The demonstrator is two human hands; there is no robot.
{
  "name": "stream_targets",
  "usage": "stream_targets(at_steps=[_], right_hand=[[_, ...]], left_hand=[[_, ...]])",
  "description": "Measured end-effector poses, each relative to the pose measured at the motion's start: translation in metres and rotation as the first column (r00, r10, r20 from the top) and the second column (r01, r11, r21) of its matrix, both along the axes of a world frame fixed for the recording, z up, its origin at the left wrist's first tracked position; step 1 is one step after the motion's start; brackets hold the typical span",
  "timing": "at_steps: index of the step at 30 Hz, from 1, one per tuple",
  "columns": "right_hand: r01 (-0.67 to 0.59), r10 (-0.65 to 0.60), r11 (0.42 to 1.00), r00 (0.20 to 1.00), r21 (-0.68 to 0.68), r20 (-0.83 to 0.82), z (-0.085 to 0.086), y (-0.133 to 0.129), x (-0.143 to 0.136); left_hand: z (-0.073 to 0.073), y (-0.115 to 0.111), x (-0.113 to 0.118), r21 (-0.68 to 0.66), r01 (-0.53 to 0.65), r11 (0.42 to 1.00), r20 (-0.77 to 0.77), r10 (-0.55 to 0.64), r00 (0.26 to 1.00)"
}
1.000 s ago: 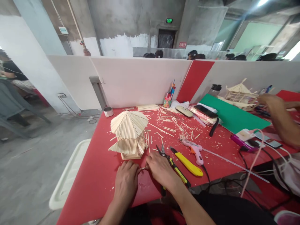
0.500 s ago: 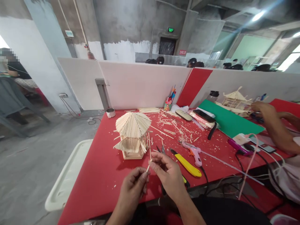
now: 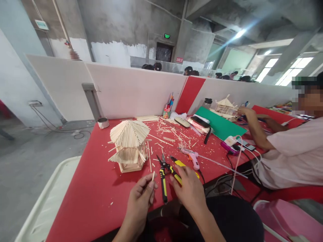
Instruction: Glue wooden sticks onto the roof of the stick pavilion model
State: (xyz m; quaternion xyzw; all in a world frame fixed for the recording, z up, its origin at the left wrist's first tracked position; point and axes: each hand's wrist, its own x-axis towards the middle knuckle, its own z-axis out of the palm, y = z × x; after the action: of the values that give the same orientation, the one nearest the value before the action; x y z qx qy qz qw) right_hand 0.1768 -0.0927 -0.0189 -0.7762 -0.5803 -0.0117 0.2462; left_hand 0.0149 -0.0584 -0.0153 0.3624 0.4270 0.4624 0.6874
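Observation:
A short piece of thin wooden stick (image 3: 153, 175) stands up from the pinched thumb and fingers of my left hand (image 3: 140, 195). My right hand (image 3: 191, 188) is apart from it, fingers stretched out with nothing visible in them. It hovers over or touches the handle of black-and-yellow pliers (image 3: 164, 185), whose jaws are spread on the table; contact is unclear. The same hand partly covers a yellow utility knife (image 3: 178, 162). Left of the pliers sits a small pavilion model (image 3: 129, 134) built of wooden sticks, with a pointed roof.
A pink glue gun (image 3: 192, 156) with a long glue stick lies to the right on the red table (image 3: 83, 188). Loose sticks and scraps (image 3: 168, 138) are scattered behind. A round tin (image 3: 103, 123) stands at the far left corner. A co-worker (image 3: 290, 148) sits at right.
My right hand has come off the stick and moved right, its fingers spreading. My left hand keeps hold of the stick piece. The view has turned to the right, uncovering the pliers.

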Motion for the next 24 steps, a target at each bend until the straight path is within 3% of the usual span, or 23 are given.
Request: stream_targets(at_steps=[5, 13, 17, 21, 23, 24], right_hand=[[0.062, -0.046, 0.988, 0.992, -0.145, 0.115, -0.013, -0.001, 0.020], [0.053, -0.043, 0.939, 0.998, -0.340, 0.038, -0.011, 0.012, -0.027], [0.110, -0.114, 0.931, 0.993, -0.348, 0.010, -0.007, 0.017, -0.034], [0.066, -0.123, 0.975, 0.955, -0.211, -0.271, -0.006, 0.019, -0.009], [-0.023, -0.037, 0.994, 0.850, -0.108, -0.525, -0.006, 0.017, 0.009], [-0.080, 0.026, 0.995, 0.744, -0.051, -0.668, -0.005, 0.015, 0.017]], left_hand=[[0.003, 0.002, 0.013, -0.033, -0.026, 0.999, 0.015, 0.026, 1.000], [0.001, 0.008, 0.026, -0.088, -0.085, 0.992, -0.008, 0.085, 0.996], [0.002, 0.012, 0.027, -0.055, -0.111, 0.992, -0.024, 0.109, 0.994], [0.003, 0.016, 0.026, -0.038, -0.144, 0.989, -0.054, 0.141, 0.988], [0.003, 0.017, 0.027, -0.036, -0.163, 0.986, -0.054, 0.161, 0.985], [0.004, 0.017, 0.028, -0.032, -0.170, 0.985, -0.050, 0.168, 0.984]])
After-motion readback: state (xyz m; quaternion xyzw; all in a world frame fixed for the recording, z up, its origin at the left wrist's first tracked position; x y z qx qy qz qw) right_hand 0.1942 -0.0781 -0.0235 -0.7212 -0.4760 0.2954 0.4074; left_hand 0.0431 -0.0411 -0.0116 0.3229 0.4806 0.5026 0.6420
